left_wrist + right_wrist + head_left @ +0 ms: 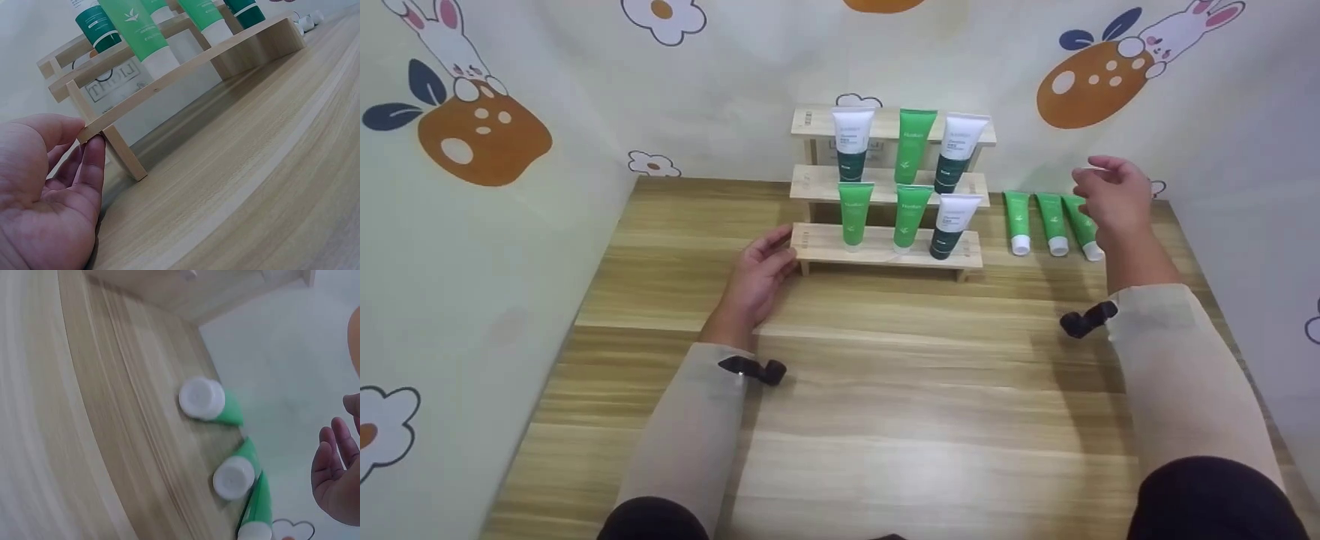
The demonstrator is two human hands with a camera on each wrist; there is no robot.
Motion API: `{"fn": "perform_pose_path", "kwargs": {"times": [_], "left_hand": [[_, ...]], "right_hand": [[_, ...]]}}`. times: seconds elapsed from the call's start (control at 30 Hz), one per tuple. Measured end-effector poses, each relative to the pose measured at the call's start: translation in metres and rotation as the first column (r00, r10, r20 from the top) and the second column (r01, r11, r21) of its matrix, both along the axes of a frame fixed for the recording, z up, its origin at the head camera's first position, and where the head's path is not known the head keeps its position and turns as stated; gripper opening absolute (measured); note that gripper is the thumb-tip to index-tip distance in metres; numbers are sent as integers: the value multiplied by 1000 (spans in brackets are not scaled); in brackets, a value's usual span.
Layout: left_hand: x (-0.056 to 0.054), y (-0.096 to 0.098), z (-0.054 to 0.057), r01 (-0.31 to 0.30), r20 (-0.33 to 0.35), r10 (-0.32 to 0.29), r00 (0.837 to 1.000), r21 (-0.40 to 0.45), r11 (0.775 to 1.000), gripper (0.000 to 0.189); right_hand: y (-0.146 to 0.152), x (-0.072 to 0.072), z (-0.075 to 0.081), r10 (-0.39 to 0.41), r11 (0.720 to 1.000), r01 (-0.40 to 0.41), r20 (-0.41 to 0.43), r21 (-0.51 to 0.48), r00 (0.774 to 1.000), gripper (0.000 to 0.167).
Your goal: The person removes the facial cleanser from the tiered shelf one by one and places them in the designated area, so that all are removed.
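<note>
My left hand [757,277] pinches the left end of the lowest step of a three-step wooden display rack [877,255]. In the left wrist view the thumb lies over the board and fingertips touch its underside. Upright on the lowest step stand two green tubes [855,214] and a white and dark-green tube [955,225]. Behind them, the middle step bears a green tube [915,142] between two white and dark-green tubes [852,139]. My right hand [1117,196], loosely curled and holding nothing, hovers by the rightmost of three green tubes [1051,223] lying with white caps toward me.
The rack stands near the back edge of a wood-grain table [900,390]. Pale cloth walls [720,97] printed with rabbits and flowers enclose the back and both sides. Small black cameras [1087,320] are strapped at both wrists.
</note>
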State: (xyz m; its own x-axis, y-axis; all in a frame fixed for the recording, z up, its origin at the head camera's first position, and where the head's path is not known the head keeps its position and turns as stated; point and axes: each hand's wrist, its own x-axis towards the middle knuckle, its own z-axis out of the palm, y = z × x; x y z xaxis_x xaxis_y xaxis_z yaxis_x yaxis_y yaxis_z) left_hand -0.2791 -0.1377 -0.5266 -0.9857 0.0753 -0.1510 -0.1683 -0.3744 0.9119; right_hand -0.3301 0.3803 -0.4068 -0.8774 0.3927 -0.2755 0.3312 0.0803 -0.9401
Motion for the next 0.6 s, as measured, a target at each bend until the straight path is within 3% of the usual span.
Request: {"fn": "perform_pose_path", "kwargs": {"times": [0.27, 0.43, 0.6], "left_hand": [[-2, 0, 0, 5, 7, -5, 1000, 4, 1000, 51], [-1, -1, -1, 4, 9, -4, 1000, -2, 1000, 51], [0, -1, -2, 6, 1, -6, 1000, -4, 1000, 50]], "right_hand": [[-33, 4, 10, 60, 993, -70, -98, -98, 993, 65], [-55, 9, 10, 138, 975, -174, -237, -140, 962, 53], [-73, 12, 10, 208, 963, -248, -292, -109, 934, 51]]}}
